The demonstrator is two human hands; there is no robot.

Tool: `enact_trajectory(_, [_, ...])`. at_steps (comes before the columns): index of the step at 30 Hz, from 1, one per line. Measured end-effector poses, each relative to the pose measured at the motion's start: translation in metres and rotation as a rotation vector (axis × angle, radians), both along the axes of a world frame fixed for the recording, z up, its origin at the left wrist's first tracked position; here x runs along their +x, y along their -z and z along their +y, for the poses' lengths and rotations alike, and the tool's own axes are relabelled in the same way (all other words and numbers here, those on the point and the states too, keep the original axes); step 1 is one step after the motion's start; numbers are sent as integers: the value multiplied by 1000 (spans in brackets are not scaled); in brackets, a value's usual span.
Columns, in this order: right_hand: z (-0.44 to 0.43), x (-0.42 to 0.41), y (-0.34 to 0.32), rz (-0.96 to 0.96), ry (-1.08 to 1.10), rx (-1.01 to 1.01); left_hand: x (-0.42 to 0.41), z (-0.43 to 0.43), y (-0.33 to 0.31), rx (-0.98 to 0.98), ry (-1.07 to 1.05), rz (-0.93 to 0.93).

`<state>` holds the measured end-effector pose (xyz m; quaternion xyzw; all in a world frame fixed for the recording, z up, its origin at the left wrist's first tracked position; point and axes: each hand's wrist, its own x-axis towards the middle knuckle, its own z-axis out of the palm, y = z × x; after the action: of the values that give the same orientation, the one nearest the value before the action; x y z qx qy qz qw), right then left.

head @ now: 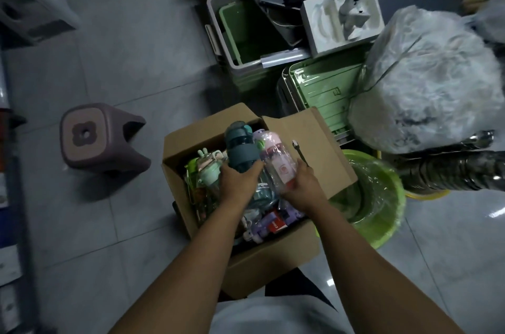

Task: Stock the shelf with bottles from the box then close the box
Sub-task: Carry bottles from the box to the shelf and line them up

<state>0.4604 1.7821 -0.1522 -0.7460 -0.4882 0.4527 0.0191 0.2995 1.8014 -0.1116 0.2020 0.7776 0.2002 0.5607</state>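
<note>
An open cardboard box (273, 260) stands on the floor in front of me, packed with several bottles. My left hand (237, 183) grips a dark teal bottle (240, 148) from below and holds it upright over the box. My right hand (303, 189) grips a pink bottle (276, 161) wrapped in clear plastic, tilted beside the teal one. A thin dark tool (299, 153) also sticks up from my right hand. A mint green bottle (209, 169) lies in the box's left side, purple ones (269, 221) lower down. The shelf's edge (8, 197) shows at the far left.
A mauve plastic stool (90, 139) stands left of the box. Right of it sit stacked green basins in plastic wrap (374, 197), a big white plastic bag (429, 82) and green crates (322, 93). Behind are a grey bin (240, 33) and a foam insert (341, 16).
</note>
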Motion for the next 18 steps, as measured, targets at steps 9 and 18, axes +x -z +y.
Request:
enact_trajectory(9, [-20, -24, -55, 325, 395, 50, -77, -44, -28, 58, 19, -182])
enact_trajectory(18, [-50, -59, -118, 315, 336, 187, -123, -83, -47, 249, -38, -288])
